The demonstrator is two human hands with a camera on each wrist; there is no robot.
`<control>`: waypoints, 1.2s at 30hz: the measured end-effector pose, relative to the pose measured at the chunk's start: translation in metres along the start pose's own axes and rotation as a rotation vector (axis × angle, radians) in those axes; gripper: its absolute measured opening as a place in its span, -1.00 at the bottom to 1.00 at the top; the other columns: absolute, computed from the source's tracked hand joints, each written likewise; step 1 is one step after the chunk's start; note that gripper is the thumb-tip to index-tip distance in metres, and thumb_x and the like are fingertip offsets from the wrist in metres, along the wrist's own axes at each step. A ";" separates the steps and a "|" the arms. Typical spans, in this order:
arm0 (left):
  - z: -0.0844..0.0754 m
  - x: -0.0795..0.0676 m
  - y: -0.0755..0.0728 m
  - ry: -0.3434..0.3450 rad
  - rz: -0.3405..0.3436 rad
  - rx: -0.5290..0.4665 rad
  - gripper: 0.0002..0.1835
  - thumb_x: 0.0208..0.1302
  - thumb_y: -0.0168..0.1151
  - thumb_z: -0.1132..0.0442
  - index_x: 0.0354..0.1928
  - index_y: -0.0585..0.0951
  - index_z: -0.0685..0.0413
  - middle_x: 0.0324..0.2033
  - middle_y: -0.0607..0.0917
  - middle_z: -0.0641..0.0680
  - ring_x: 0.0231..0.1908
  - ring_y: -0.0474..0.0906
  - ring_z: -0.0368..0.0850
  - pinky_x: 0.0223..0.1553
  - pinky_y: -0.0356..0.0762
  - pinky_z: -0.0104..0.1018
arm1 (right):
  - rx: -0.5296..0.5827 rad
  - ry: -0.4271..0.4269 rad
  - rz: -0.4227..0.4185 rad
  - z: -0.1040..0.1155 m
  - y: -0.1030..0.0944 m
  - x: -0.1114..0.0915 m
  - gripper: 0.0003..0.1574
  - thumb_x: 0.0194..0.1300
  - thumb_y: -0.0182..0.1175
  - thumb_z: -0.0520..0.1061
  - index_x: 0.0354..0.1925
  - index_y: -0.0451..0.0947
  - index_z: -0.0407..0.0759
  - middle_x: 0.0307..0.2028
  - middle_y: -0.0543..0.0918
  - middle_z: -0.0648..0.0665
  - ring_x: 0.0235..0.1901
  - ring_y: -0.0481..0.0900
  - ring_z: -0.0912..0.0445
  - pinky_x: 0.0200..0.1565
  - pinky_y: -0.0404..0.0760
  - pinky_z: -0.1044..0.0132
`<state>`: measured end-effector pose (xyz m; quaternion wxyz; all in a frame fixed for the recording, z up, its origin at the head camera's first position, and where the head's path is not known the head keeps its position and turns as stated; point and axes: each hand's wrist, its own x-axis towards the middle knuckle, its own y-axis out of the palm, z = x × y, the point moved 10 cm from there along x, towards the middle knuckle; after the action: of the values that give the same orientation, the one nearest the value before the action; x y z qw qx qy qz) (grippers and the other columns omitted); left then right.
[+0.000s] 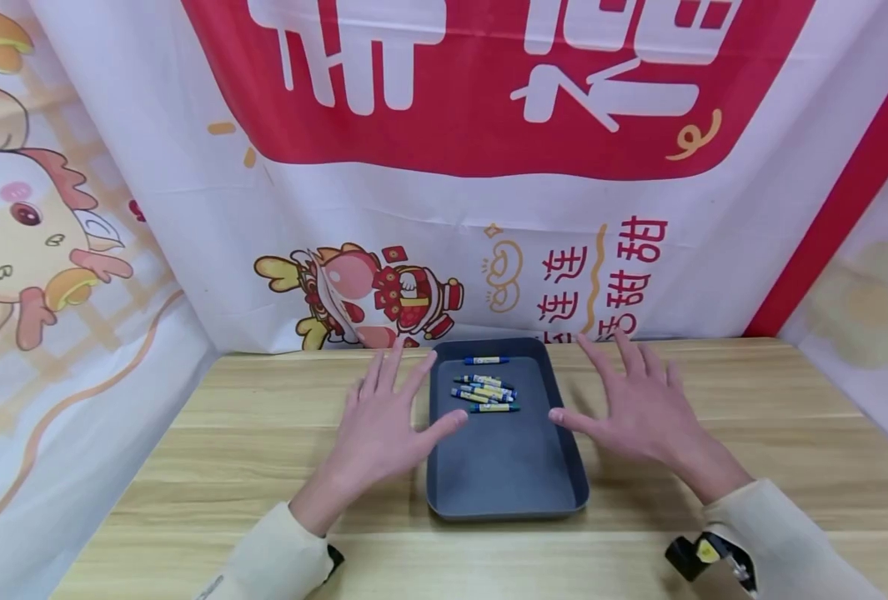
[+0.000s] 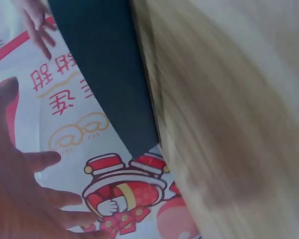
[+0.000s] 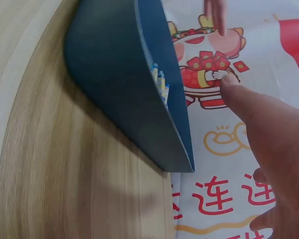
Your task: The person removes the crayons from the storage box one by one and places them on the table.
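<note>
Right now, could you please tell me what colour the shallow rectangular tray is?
The shallow rectangular tray is dark bluish grey, best seen in the head view.

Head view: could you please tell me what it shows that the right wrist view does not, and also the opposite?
Only the head view shows the floor of the tray, the left sleeve, the right sleeve and the dark device at the right wrist.

Only the right wrist view shows the broad outer face of the tray's right wall, close up.

Both show the crayons (partly hidden in the wrist view), the right hand, the left hand (just fingers in the wrist view), the wooden table and the printed cloth.
</note>
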<state>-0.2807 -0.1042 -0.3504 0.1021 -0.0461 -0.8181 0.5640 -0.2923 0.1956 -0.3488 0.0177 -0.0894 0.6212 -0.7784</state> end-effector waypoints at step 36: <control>0.020 -0.026 0.065 -0.359 0.164 -1.245 -0.20 0.49 0.22 0.35 0.68 0.19 -0.09 0.64 0.21 0.32 0.52 0.38 0.31 0.46 0.46 0.19 | 0.913 0.100 -0.001 0.021 0.017 0.038 -0.10 0.45 0.33 0.28 0.59 0.31 0.09 0.43 0.55 -0.22 0.38 0.51 -0.20 0.38 0.58 -0.16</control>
<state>-0.2619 -0.1038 -0.4212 -0.1255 -0.0640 -0.9900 -0.0105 -0.3279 0.1656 -0.3566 0.0251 -0.0351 0.2149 -0.9757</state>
